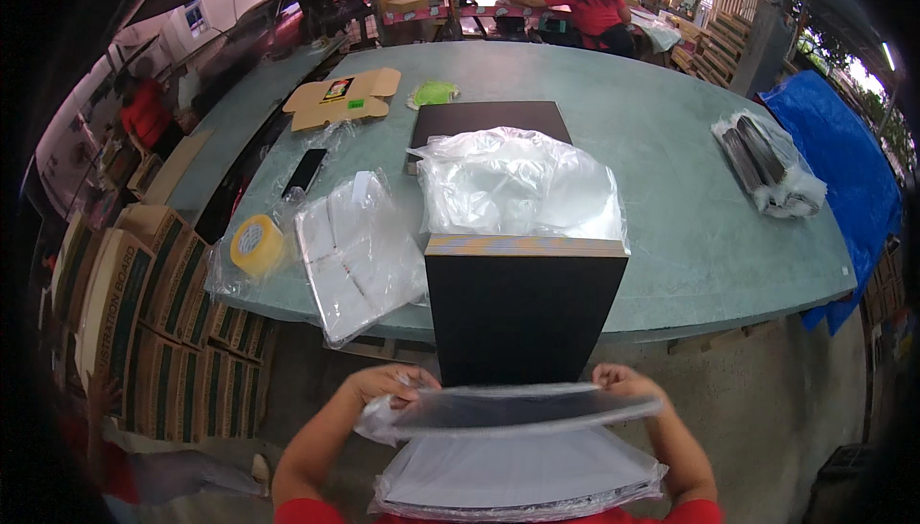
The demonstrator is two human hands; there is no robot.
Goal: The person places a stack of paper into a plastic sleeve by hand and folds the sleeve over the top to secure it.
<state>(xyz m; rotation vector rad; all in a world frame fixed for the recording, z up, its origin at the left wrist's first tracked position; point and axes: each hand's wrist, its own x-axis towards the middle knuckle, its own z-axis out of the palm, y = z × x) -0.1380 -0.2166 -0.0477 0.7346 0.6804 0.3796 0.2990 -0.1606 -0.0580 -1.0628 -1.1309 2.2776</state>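
Note:
Both hands pinch the rim of a clear plastic bag (508,409) stretched between them. My left hand (391,384) is closed on its left corner, where the plastic bunches up. My right hand (625,380) is closed on the right corner. Close to my body, below the bag, lies a white sheet-like stack in clear plastic (517,471); whether it is joined to the held bag I cannot tell. Just beyond my hands a thick stack of black boards (517,313) with layered tan edges stands at the table's near edge. Crumpled clear plastic (522,184) lies behind its top.
The green table (690,256) carries a dark flat stack (494,119), wrapped white packets (350,256), a yellow tape roll (257,244), a black phone (305,172), flattened cardboard (340,97) and a plastic-wrapped dark bundle (767,164). Cartons (163,294) stand left. Other people work nearby.

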